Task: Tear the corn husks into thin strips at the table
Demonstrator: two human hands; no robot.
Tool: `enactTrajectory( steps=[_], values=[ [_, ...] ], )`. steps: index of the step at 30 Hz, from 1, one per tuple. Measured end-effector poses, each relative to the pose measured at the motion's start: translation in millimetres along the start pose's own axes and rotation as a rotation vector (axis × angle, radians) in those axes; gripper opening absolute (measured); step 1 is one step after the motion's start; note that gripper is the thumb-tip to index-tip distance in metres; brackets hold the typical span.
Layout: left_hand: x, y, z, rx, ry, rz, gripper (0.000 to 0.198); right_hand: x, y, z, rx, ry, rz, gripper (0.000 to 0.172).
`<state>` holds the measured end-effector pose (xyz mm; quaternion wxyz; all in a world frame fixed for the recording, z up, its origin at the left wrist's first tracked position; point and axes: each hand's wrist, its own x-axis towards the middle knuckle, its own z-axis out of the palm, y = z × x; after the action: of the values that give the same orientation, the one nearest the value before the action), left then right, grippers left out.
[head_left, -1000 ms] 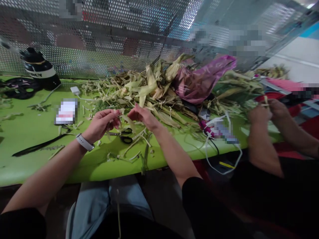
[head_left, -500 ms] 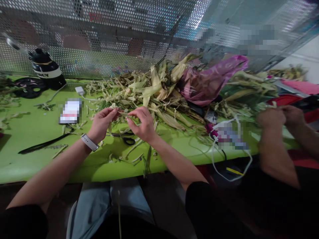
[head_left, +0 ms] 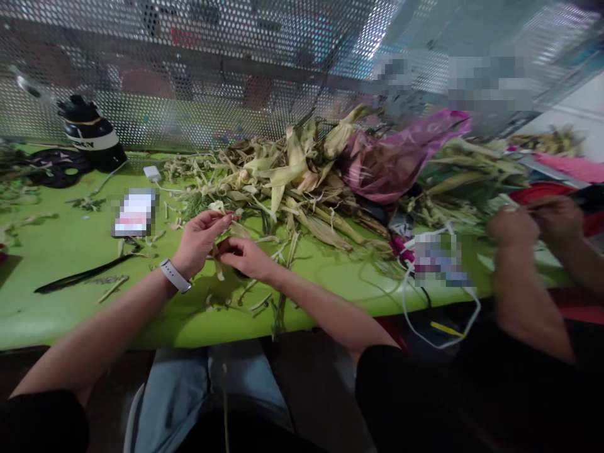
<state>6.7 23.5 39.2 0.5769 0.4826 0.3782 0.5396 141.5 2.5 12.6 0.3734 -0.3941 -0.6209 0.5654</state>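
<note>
Pale corn husk strips (head_left: 241, 226) are pinched between the thumb and fingers of my left hand (head_left: 199, 240), above the green tabletop (head_left: 189, 314). My right hand (head_left: 246, 257) is just below and to the right, its fingertips closed on the lower part of the same husk. One loose end (head_left: 219, 269) dangles beneath the fingers. The exact grip of the right fingertips is partly hidden. A big pile of dried corn husks (head_left: 283, 173) lies beyond both hands. Under my right hand, dark scissors are almost wholly covered.
Left of my hands lie a phone (head_left: 134, 212), a black strap (head_left: 82, 275) and a white charger (head_left: 151, 173). A black bottle (head_left: 92, 135) stands farther back. A pink plastic bag (head_left: 387, 160) rests on the husks. At right, a co-worker's hands (head_left: 514, 225) work close by.
My right hand has moved down and left, from beside the left hand to below it, and its fingers have closed. The left hand has shifted slightly right; the husk now hangs lower.
</note>
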Motion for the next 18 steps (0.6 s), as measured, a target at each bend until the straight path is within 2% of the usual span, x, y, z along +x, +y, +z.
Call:
enactTrajectory(
  steps=[5,7,11,13,16,18],
  values=[
    [3.3,0.4,-3.8,0.047,-0.003,0.006,0.030,-5.9,-13.0,-6.6,0.333,-0.089,0.130,0.024],
    [5.2,1.1,-5.2,0.065,-0.016,0.008,0.031,-7.9,-18.1,-14.8,0.369,-0.078,0.116,0.031],
    [8.3,3.6,-7.7,0.101,-0.068,-0.022,0.034,-9.6,-28.0,-41.0,0.151,0.059,-0.052,0.027],
    [9.4,4.1,-9.4,0.107,-0.111,-0.042,0.034,-8.6,-30.8,-53.8,0.046,0.170,-0.113,0.027],
    [10.8,3.3,-12.7,0.090,-0.164,-0.065,0.033,-5.1,-30.3,-64.5,0.006,0.300,-0.144,0.029],
    [11.5,2.9,-15.0,0.097,-0.188,-0.069,0.031,-2.0,-27.1,-65.6,-0.004,0.315,-0.151,0.030]
  ],
)
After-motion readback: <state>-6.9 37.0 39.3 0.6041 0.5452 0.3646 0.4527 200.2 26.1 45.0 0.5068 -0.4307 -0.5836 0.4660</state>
